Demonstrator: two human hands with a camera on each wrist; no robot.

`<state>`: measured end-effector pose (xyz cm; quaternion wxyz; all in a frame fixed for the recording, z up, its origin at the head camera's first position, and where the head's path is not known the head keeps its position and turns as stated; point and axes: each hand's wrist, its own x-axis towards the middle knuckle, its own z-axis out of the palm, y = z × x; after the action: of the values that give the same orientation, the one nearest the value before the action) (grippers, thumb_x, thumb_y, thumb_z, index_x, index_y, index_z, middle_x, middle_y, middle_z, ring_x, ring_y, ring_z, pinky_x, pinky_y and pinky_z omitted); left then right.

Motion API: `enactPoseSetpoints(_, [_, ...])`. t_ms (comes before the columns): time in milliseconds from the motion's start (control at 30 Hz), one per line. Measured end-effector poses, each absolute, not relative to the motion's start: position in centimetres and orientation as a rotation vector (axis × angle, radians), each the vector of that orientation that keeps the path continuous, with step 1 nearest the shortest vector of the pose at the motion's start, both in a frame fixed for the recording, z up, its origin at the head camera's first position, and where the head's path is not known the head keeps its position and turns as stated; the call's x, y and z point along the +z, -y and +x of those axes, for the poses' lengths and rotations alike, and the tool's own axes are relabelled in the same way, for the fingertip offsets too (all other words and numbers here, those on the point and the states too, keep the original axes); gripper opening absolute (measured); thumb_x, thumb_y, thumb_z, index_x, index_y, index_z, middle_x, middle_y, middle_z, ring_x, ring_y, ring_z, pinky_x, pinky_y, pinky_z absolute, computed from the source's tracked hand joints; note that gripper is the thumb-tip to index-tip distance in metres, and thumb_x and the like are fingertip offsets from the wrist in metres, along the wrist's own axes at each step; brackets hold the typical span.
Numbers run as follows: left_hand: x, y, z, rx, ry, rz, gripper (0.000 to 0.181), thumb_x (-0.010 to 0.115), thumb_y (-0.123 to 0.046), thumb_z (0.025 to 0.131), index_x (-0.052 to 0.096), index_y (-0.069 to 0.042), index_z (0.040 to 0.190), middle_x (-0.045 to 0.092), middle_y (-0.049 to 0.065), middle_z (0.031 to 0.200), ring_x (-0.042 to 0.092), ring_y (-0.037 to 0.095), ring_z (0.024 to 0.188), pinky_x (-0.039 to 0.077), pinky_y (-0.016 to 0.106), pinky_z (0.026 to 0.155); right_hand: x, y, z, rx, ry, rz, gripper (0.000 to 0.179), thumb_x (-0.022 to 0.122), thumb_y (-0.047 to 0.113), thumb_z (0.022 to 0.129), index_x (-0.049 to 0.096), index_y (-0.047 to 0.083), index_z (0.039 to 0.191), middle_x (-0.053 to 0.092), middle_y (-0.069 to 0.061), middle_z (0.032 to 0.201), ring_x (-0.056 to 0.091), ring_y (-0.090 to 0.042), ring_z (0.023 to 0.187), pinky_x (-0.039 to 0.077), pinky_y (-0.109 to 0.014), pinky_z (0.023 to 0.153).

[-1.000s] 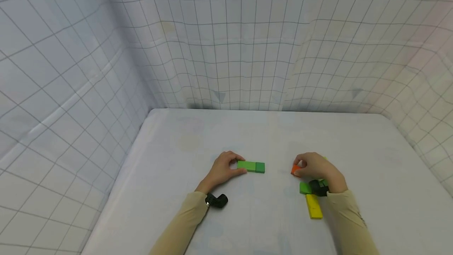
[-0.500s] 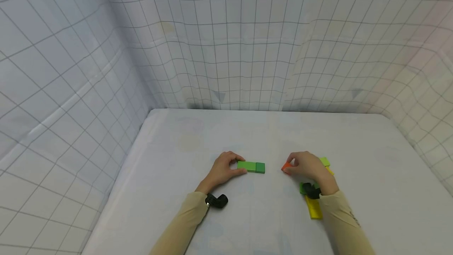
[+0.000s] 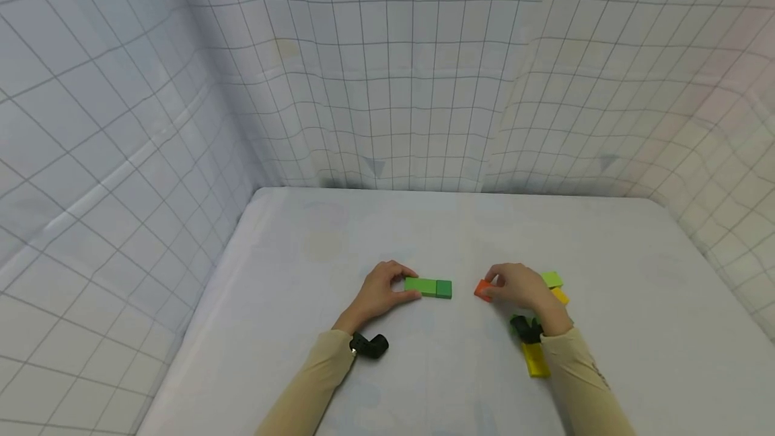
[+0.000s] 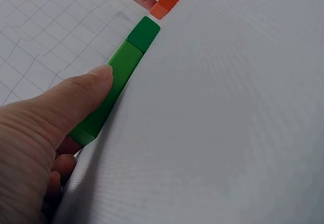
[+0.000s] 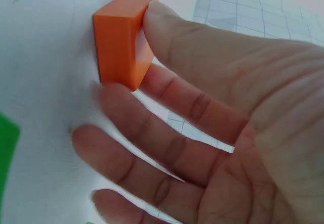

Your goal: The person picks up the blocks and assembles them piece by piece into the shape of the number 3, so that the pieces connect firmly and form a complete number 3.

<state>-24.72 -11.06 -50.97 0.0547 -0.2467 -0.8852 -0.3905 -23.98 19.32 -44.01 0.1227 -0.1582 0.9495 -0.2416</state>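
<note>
My left hand (image 3: 380, 293) holds the left end of a long light green block (image 3: 420, 284) between thumb and fingers; a smaller dark green block (image 3: 444, 288) sits flush against its right end. In the left wrist view my thumb lies along the light green block (image 4: 109, 90), with the dark green block (image 4: 143, 33) beyond it. My right hand (image 3: 516, 287) pinches an orange block (image 3: 482, 289) between thumb and forefinger, low over the white table (image 3: 303, 247), a short gap right of the green row. The right wrist view shows the orange block (image 5: 120, 38) held at my fingertips.
Behind my right hand lie a light green block (image 3: 552, 279) and a yellow block (image 3: 560, 296). Near my right wrist a yellow block (image 3: 535, 359) and a dark green one (image 3: 517, 325) lie on the table. Grid-patterned fabric walls (image 3: 387, 86) enclose three sides.
My right hand has carried the orange block leftward, away from the pile and toward the green row. The left hand and green blocks have stayed put.
</note>
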Motion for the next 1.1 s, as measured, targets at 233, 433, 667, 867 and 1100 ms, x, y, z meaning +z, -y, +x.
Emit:
enactPoseSetpoints(233, [-50.9,11.1,-24.7,-1.173,2.687,-0.751,0.035,0.079,-0.038,0.077,0.070,-0.019,0.105,0.058,-0.011,0.091,0.045,0.009,0.080,0.039,0.027,0.073,-44.2,-19.0,-24.2,-0.696,-2.764,-0.432,0.023,0.072,0.024,0.086,0.067,0.007,0.101,0.058,-0.001,0.080,0.050,-0.017,0.068,0.042,-0.032,0.059])
enactPoseSetpoints(433, [-50.8,11.1,-24.7,-1.176,2.687,-0.744,0.035,0.079,-0.037,0.077,0.070,-0.019,0.105,0.058,-0.011,0.091,0.045,0.009,0.080,0.039,0.028,0.073,-44.4,-18.4,-24.6,-0.782,-2.724,-0.375,0.022,0.072,0.019,0.085,0.066,0.005,0.102,0.057,-0.004,0.082,0.050,-0.019,0.070,0.043,-0.033,0.061])
enactPoseSetpoints(667, [-50.9,11.1,-24.8,-1.182,2.686,-0.743,0.034,0.080,-0.035,0.076,0.070,-0.020,0.105,0.058,-0.012,0.091,0.046,0.008,0.080,0.040,0.028,0.074,-45.2,-17.2,-25.5,-0.911,-2.683,-0.243,0.023,0.072,0.021,0.085,0.066,0.006,0.101,0.058,-0.006,0.086,0.051,-0.020,0.072,0.043,-0.032,0.061])
enactPoseSetpoints(867, [-51.0,11.1,-24.8,-1.173,2.699,-0.734,0.035,0.080,-0.037,0.077,0.070,-0.020,0.105,0.058,-0.012,0.091,0.046,0.009,0.081,0.039,0.028,0.074,-45.7,-16.2,-26.1,-1.045,-2.681,-0.204,0.023,0.071,0.018,0.085,0.064,0.006,0.103,0.057,-0.006,0.081,0.051,-0.020,0.066,0.041,-0.031,0.058])
enactPoseSetpoints(1100, [-50.9,11.0,-24.6,-1.171,2.687,-0.753,0.035,0.079,-0.038,0.077,0.069,-0.019,0.105,0.058,-0.010,0.092,0.046,0.009,0.081,0.039,0.028,0.073,-46.6,-15.3,-26.9,-1.125,-2.674,-0.165,0.024,0.069,0.019,0.087,0.064,0.005,0.107,0.057,-0.006,0.081,0.055,-0.018,0.065,0.043,-0.030,0.058])
